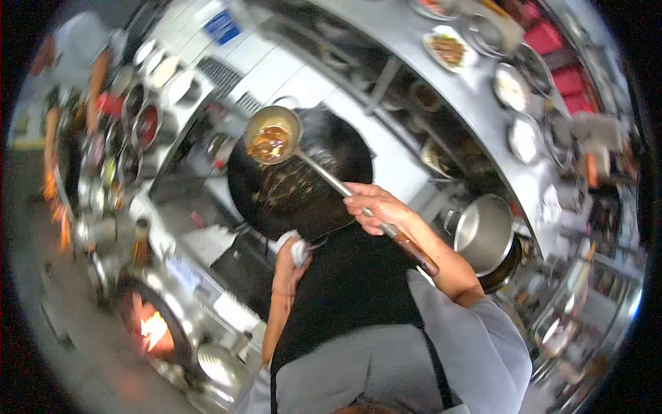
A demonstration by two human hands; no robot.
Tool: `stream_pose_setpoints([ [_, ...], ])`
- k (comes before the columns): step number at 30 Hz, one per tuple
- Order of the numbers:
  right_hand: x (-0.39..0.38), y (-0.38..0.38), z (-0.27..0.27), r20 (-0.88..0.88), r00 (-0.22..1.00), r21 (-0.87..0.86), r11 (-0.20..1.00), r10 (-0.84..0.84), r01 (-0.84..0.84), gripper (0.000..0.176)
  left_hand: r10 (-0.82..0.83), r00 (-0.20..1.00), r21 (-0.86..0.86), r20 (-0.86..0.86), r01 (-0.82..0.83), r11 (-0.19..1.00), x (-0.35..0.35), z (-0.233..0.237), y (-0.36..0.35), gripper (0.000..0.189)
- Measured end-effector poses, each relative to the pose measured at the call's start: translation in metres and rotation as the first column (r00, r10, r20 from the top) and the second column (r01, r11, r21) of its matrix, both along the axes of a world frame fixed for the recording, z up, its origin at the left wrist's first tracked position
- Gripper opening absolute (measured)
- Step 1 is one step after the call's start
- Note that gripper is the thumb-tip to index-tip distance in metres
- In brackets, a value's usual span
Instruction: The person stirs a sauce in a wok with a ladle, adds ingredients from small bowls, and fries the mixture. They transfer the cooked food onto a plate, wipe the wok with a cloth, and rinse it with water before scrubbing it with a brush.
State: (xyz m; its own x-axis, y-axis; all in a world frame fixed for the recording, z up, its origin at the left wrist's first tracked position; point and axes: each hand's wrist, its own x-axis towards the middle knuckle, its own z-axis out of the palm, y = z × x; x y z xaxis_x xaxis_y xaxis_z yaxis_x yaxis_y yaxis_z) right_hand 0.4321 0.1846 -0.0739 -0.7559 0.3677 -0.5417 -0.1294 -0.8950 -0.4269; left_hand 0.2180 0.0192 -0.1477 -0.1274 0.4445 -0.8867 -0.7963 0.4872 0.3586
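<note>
A large black wok (338,141) hangs in front of me, its inside streaked with brown residue. My left hand (288,268) is closed around a folded white cloth (299,252) at the wok's near rim, where a metal loop handle shows. Closed on the metal shaft of a long ladle (321,172) is my right hand (378,208); the wooden end of the ladle sticks out behind it. Glossy brown sauce with pieces in it (270,143) fills the ladle's bowl, which is over the wok's left edge.
At left a burner flame (154,330) burns, and another person (86,41) stands near orange flames. A steel counter (476,103) on the right carries a plate of food (449,50) and several bowls. Below it sits a deep steel pot (485,233).
</note>
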Motion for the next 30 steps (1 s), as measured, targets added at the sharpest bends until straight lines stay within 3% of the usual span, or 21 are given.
stream_pose_setpoints([
  [1,0.01,0.003,0.006,-0.017,0.999,0.023,0.999,-0.042,0.043,0.037,-0.043,0.99,0.109,0.131,0.029,0.994,-0.007,-0.021,-0.012,0.013],
  [2,0.02,0.006,0.012,-0.037,0.992,0.004,0.993,-0.118,0.118,0.042,-0.008,0.998,0.121,0.063,0.0,0.993,-0.001,-0.013,-0.008,0.012],
  [4,0.04,0.015,0.032,-0.003,0.973,0.05,0.972,-0.231,0.231,0.052,-0.036,0.994,0.109,0.106,0.024,0.994,-0.007,-0.009,-0.005,0.009],
  [6,0.06,0.022,0.047,0.047,0.932,0.18,0.921,-0.359,0.345,0.07,-0.059,0.996,0.096,0.062,0.052,0.994,-0.008,-0.005,-0.005,0.01],
  [10,0.087,0.046,0.072,0.185,0.777,0.502,0.738,-0.601,0.451,0.069,-0.093,0.996,0.097,0.002,0.092,0.991,-0.016,-0.011,-0.01,0.01],
  [12,0.1,0.066,0.073,0.199,0.711,0.618,0.649,-0.675,0.443,0.057,-0.211,0.962,0.252,-0.173,0.25,0.935,-0.019,-0.012,-0.012,0.01],
  [14,0.111,0.087,0.063,0.285,0.576,0.706,0.574,-0.766,0.415,0.054,-0.246,0.949,0.256,-0.198,0.292,0.922,-0.024,-0.016,-0.012,0.01],
  [17,0.126,0.115,0.049,0.331,0.499,0.77,0.535,-0.801,0.348,0.049,-0.263,0.94,0.232,-0.216,0.311,0.922,-0.027,-0.014,-0.007,0.011],
  [19,0.134,0.129,0.037,0.343,0.495,0.774,0.539,-0.798,0.332,0.048,-0.129,0.991,0.226,-0.033,0.133,0.965,-0.027,-0.01,0.0,0.013],
  [24,0.142,0.146,0.013,0.383,0.394,0.829,0.5,-0.835,0.253,0.049,-0.116,0.992,0.147,-0.047,0.122,0.982,-0.024,-0.003,0.011,0.014],
  [28,0.147,0.144,0.01,0.418,0.38,0.849,0.504,-0.825,0.16,0.051,-0.098,0.992,0.141,-0.074,0.108,0.984,-0.019,0.0,0.016,0.015],
  [30,0.147,0.143,0.011,0.485,0.284,0.854,0.518,-0.827,0.052,0.053,-0.094,0.992,0.15,-0.083,0.106,0.983,-0.017,0.001,0.02,0.015],
])
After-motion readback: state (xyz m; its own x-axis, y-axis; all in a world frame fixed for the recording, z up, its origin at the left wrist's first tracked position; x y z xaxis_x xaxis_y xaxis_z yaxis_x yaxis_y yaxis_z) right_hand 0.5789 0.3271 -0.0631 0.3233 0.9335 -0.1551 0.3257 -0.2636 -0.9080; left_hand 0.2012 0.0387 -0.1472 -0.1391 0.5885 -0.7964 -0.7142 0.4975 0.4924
